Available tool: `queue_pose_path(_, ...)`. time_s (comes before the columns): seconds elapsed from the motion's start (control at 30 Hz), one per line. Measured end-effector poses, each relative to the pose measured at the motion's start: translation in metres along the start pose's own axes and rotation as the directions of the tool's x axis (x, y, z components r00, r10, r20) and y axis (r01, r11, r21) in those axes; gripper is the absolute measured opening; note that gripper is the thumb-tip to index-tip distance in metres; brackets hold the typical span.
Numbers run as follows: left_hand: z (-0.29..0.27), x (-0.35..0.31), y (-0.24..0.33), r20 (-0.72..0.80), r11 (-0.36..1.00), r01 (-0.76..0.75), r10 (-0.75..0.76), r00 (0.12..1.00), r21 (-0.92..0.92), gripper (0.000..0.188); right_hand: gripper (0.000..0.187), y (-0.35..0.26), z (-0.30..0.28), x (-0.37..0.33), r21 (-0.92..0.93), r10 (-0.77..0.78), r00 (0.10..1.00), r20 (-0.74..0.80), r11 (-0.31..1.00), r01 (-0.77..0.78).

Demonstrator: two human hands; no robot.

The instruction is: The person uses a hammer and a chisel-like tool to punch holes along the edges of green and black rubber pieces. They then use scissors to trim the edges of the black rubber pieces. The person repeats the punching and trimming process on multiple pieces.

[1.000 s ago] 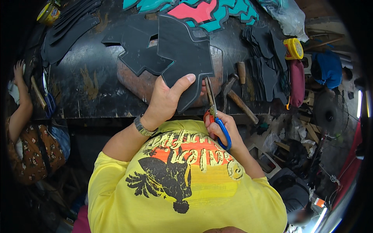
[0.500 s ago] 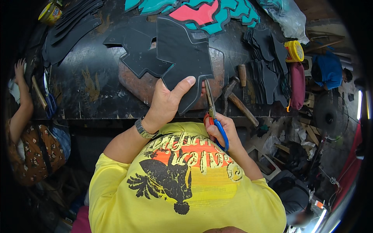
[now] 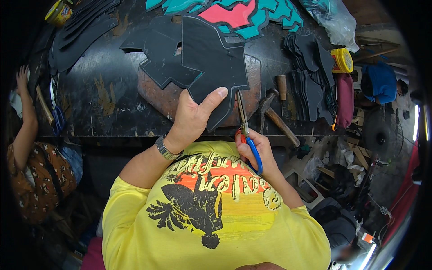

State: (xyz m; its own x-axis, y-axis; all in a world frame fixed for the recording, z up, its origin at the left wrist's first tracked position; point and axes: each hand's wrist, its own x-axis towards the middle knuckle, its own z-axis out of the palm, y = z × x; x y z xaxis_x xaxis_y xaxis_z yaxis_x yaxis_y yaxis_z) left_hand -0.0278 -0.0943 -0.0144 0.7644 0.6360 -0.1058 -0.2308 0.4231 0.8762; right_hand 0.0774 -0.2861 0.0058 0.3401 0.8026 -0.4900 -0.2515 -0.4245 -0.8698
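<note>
My left hand (image 3: 191,112) grips a black sheet piece (image 3: 213,54) by its near edge, thumb on top and fingers hidden underneath. The piece has pale outlines along its edges and an angular, stepped shape. In my right hand (image 3: 264,154) is a pair of scissors (image 3: 243,116) with red and blue handles. Its blades point away from me, with their tips at the right edge of the black piece, near a notch. Beneath lies a worn brown board (image 3: 150,100). Another black cut piece (image 3: 164,60) rests flat on it, partly under the held one.
A hammer (image 3: 280,120) and a wooden-handled tool (image 3: 281,87) lie right of the board. Black pieces (image 3: 306,90) are stacked beyond them, beside a yellow jar (image 3: 342,60). Teal and pink pieces (image 3: 229,15) lie at the back. At left are other scissors (image 3: 57,114) and a person's arm (image 3: 28,121).
The scissors' handles have drawn slightly closer together in my right hand. The held black piece has shifted a little up and to the right. My left hand keeps its grip.
</note>
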Motion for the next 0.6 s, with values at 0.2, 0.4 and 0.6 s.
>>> queue_pose_path(0.2, -0.0034, 0.0020, -0.0001, -0.006, 0.999, 0.001, -0.001, 1.000, 0.045, 0.023, 0.028, -0.0003, 0.0002, 0.0002, -0.014, 0.008, 1.000, 0.004, 1.000, -0.008)
queue_pose_path(0.4, -0.0038, 0.0012, 0.0027, -0.011, 0.998, -0.016, 0.016, 1.000, 0.057, 0.024, 0.028, -0.0038, 0.0034, 0.0014, -0.042, -0.006, 1.000, -0.019, 0.999, 0.005)
queue_pose_path(0.6, -0.0034, 0.0009, 0.0039, -0.016, 0.998, -0.025, 0.026, 1.000, 0.049, 0.023, 0.027, -0.0057, 0.0029, -0.0001, -0.045, 0.022, 1.000, -0.007, 0.999, -0.023)
